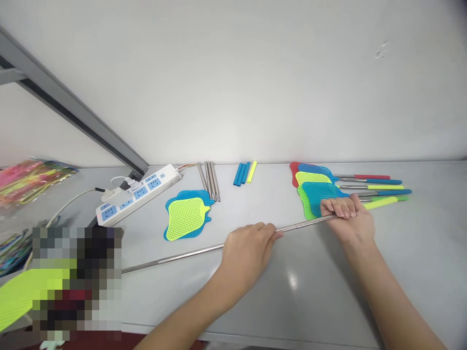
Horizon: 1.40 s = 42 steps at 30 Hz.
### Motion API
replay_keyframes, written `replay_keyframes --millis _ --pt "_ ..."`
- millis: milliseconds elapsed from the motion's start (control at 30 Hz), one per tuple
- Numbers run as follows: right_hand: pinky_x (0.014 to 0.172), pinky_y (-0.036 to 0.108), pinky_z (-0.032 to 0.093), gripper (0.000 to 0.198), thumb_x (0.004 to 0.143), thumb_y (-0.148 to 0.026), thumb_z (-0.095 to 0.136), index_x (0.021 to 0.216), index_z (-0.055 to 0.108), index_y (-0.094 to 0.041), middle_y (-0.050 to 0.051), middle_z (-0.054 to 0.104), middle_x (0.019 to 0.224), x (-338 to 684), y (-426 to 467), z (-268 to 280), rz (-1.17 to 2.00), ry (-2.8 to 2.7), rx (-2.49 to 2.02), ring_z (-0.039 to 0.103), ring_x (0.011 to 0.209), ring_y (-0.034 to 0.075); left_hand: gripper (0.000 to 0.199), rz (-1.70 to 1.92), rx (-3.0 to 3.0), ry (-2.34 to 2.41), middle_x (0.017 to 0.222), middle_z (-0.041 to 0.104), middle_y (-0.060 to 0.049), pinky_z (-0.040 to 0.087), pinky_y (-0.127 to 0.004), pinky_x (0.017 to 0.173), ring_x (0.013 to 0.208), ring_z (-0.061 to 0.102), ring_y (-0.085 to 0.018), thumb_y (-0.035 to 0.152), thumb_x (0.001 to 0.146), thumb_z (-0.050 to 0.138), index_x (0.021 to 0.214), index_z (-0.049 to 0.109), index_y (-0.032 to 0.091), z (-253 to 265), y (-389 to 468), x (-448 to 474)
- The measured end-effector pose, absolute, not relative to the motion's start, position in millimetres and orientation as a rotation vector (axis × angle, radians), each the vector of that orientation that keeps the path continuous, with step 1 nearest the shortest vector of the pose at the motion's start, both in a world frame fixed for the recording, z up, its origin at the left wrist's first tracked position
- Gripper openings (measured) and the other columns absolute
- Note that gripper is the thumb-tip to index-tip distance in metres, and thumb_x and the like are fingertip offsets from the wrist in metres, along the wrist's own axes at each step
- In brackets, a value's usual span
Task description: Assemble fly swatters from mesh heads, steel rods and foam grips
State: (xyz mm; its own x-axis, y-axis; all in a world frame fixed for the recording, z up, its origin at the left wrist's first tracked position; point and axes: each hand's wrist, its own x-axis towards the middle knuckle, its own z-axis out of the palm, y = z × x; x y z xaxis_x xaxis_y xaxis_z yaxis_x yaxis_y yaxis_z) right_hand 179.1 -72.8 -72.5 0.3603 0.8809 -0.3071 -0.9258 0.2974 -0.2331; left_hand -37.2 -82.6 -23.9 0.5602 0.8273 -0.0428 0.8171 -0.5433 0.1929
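Both hands grip one long telescopic fly swatter, its thin metal rod [193,252] pulled out and slanting across the table. My left hand [248,250] is closed round the middle of the rod. Higher up on the right, my right hand [348,218] wraps the rod near a yellow-green handle [381,202] that sticks out past it. At the far left a yellow-green swatter head [22,294] shows, partly hidden by a blurred patch. Just behind my right hand lie several finished-looking swatters with red, blue, yellow and green heads [321,192].
Loose blue and yellow swatter heads [187,218] lie left of centre. Behind them are several metal rods [210,182], with blue and yellow handle sleeves [244,173] beside. A white power strip [140,194] with plugs, bagged swatters [32,182] and a grey metal frame [73,99] stand left.
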Motion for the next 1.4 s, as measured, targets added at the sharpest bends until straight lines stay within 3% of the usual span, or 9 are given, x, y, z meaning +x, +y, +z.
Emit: replay_keyframes --millis 1000,1200,1400 --pt "0.041 0.023 0.03 0.043 0.083 -0.023 0.027 0.046 0.007 -0.016 -0.005 0.009 0.038 170 -69 -68 1.12 0.107 -0.316 0.018 0.035 0.009 0.037 0.093 2.781 1.432 0.061 0.056 0.001 0.019 -0.024 0.045 0.055 0.052 -0.014 0.043 0.085 0.026 0.067 0.047 0.018 -3 -67 -18" --pt "0.04 0.022 0.031 0.043 0.085 -0.025 0.024 0.047 0.006 -0.016 -0.004 0.013 0.037 168 -67 -68 1.18 0.073 -0.295 0.021 0.035 0.008 0.036 0.022 2.856 1.34 0.061 0.057 0.0 0.019 -0.024 0.045 0.056 0.053 -0.014 0.04 0.086 0.024 0.068 0.047 0.019 -10 -60 -3" --pt "0.039 0.023 0.03 0.044 0.085 -0.027 0.024 0.047 0.006 -0.017 -0.005 0.007 0.037 198 -71 -59 1.071 0.042 -0.283 0.017 0.033 0.009 0.031 0.02 2.916 1.234 0.06 0.058 0.002 0.016 -0.024 0.043 0.051 0.054 -0.014 0.035 0.088 0.022 0.075 0.046 0.021 -18 -66 8"
